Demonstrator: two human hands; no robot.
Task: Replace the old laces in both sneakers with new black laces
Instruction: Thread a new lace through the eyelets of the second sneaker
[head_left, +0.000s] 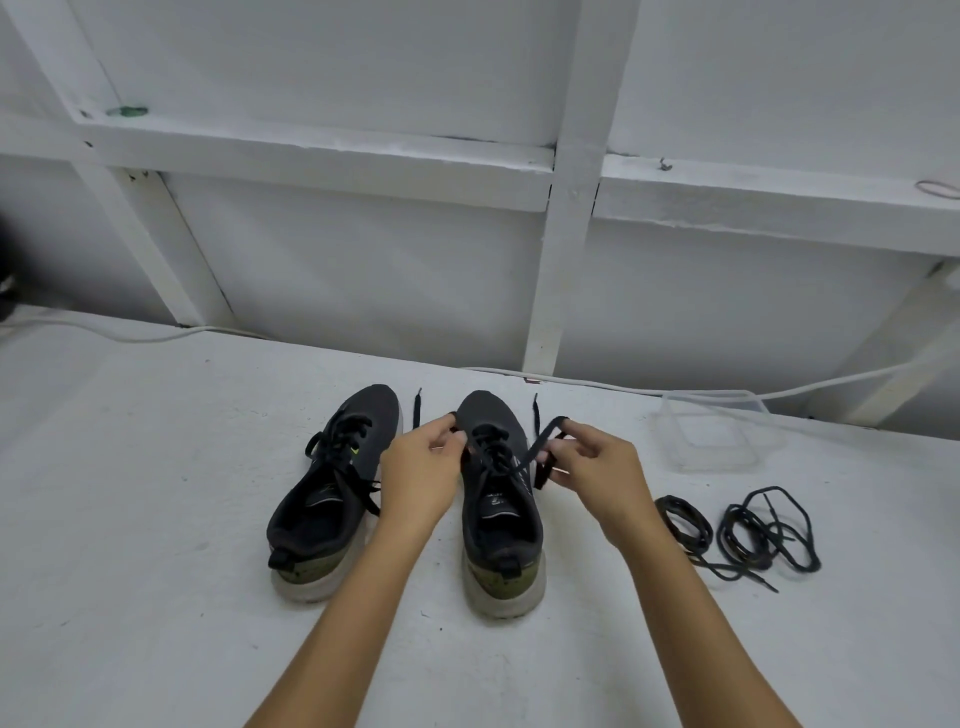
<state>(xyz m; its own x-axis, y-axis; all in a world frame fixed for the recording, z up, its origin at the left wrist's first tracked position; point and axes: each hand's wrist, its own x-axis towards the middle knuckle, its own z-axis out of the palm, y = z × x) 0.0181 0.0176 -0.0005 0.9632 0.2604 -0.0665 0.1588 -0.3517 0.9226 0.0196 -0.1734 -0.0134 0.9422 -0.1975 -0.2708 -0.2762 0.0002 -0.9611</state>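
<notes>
Laces come first here: both sneakers sit side by side at the middle of the frame on the white worktop (156, 467), toes pointing away from you, and you are working on the right-hand sneaker (501, 499). Your left hand (415, 467) pinches the old lace (498, 452) at the left side of the eyelets, fingers curled round it, while your right hand (597, 462) holds a lifted strand of the same lace, its grip closed round the strand between thumb and fingers. This looks like the undoing of the bow, so draw each strand outward evenly and let the knot slacken before you pull; a sharp tug on one side only is likely to tighten it. Once loose, work the lace out eyelet by eyelet from the top downward, steadying the shoe so it does not slide. The left-hand sneaker (332, 488) is laced and untouched, so most of the task seems ahead. The new black laces (737, 535) lie in loose coils at the lower right, near your right forearm, with a clear plastic container (722, 431) behind them.
</notes>
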